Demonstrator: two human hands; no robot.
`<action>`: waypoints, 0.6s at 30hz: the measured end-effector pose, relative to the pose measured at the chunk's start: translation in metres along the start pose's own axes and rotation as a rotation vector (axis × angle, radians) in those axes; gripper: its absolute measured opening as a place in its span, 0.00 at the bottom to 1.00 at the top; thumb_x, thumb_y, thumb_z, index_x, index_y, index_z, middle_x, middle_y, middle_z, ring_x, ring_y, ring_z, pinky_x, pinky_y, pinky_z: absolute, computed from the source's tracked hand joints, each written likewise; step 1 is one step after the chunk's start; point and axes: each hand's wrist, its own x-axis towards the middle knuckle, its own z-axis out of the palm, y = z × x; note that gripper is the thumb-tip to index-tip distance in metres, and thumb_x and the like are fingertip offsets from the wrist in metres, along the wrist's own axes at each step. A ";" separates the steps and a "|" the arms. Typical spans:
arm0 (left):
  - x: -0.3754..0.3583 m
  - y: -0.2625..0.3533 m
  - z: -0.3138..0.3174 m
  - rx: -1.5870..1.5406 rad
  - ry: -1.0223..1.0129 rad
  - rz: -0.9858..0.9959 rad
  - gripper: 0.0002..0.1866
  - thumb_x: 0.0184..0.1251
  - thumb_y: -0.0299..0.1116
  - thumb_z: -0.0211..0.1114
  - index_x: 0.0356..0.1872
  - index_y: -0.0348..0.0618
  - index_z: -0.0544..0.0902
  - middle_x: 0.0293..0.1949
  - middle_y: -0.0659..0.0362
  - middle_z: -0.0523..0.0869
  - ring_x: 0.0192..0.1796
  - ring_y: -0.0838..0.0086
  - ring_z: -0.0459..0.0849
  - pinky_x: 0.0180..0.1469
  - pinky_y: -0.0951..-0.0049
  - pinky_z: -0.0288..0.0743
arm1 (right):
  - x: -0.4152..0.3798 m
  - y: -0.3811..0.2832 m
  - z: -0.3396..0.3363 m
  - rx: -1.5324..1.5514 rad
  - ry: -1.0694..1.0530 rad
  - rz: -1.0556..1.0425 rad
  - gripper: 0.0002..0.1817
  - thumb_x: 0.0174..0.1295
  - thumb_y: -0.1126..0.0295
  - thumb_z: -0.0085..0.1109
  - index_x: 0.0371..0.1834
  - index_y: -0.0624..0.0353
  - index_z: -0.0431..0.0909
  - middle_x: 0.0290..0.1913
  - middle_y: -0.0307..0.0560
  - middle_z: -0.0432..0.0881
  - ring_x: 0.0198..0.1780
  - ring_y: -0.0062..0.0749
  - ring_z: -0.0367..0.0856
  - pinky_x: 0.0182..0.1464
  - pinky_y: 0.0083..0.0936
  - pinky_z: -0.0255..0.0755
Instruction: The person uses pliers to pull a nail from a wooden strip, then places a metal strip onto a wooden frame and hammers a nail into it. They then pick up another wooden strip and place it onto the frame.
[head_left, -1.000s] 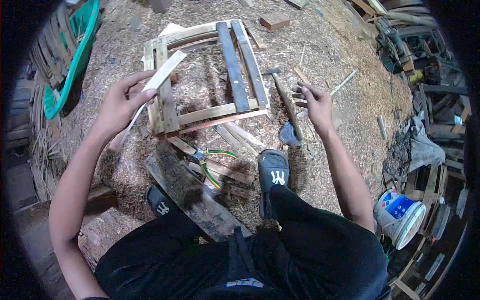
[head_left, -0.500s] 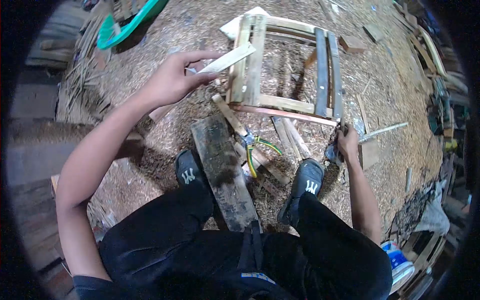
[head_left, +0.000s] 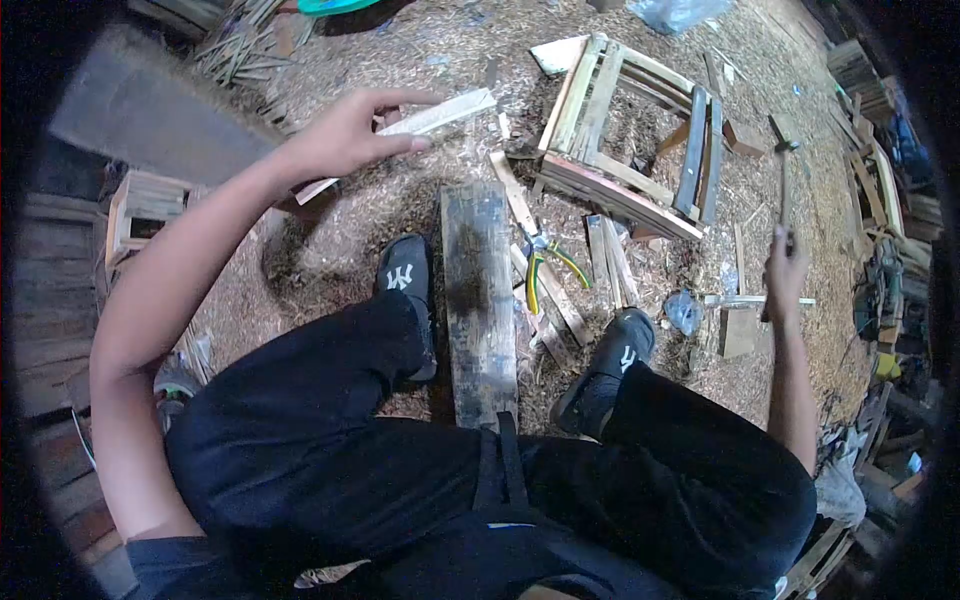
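Observation:
My left hand (head_left: 348,135) holds a pale wooden slat (head_left: 420,122) by its middle, lifted above the sawdust floor left of a slatted wooden frame (head_left: 640,140). My right hand (head_left: 787,270) grips the handle of a hammer (head_left: 783,185), whose head points away at the upper right, past the frame. A dark worn plank (head_left: 478,290) lies between my two feet. Green and yellow handled pliers (head_left: 540,265) lie on loose slats just right of the plank.
Sawdust and wood scraps cover the ground. A small wood block (head_left: 738,330) and a crumpled plastic bag (head_left: 684,310) lie near my right foot. A wooden crate (head_left: 140,205) stands at the left. Stacked timber and clutter line the right edge.
My right hand has picked the hammer up off the ground and raised it to the right. The view has swung left, so the frame sits farther right. My left hand still holds the slat.

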 end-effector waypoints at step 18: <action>-0.010 -0.078 0.142 -0.073 -0.443 0.160 0.24 0.71 0.33 0.69 0.67 0.55 0.82 0.56 0.48 0.89 0.54 0.51 0.89 0.56 0.55 0.82 | -0.217 -0.197 0.065 0.160 -0.669 -0.026 0.26 0.78 0.74 0.53 0.79 0.56 0.69 0.71 0.57 0.79 0.70 0.40 0.77 0.74 0.34 0.65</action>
